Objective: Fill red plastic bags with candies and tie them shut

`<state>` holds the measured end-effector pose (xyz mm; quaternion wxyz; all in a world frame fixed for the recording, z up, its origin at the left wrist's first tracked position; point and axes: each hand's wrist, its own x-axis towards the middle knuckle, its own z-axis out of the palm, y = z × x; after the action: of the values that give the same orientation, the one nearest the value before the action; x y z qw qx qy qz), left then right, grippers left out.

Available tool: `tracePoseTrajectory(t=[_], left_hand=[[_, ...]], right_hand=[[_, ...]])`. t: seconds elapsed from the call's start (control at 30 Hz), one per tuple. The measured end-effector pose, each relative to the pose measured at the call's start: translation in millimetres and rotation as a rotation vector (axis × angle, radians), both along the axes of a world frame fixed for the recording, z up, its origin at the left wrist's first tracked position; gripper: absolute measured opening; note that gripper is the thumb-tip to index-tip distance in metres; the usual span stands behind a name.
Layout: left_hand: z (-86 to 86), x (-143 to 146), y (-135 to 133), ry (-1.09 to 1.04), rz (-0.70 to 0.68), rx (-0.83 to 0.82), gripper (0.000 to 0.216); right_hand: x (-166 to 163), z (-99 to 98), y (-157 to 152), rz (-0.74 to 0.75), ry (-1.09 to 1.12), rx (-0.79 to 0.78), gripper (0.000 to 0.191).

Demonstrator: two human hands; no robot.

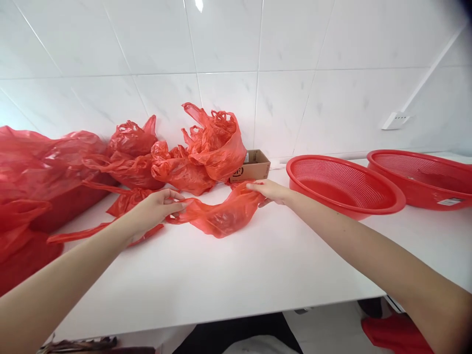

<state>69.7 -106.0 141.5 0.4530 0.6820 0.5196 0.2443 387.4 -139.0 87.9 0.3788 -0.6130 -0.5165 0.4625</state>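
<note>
White tabletop (228, 275) — left fingers (173, 194), right fingers (260, 186) — both closed on one red bag (223, 216).

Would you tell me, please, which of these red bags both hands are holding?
The red bag stretched between the left hand and right hand; the other bags lie behind it or to its left.

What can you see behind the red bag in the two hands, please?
Behind the held bag are a cardboard box and piled red bags, then a tiled wall. The piled red bags cover the box's left part and hide whatever lies behind them.
</note>
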Motion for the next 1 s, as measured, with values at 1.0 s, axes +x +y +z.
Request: tracePoseTrajectory(t=[1.0], left_hand=[[41.8, -8, 5, -0.4, -0.016, 0.011, 0.046]], right_hand=[[11, 85.1, -58, -0.053, -0.204, 0.119, 0.021]])
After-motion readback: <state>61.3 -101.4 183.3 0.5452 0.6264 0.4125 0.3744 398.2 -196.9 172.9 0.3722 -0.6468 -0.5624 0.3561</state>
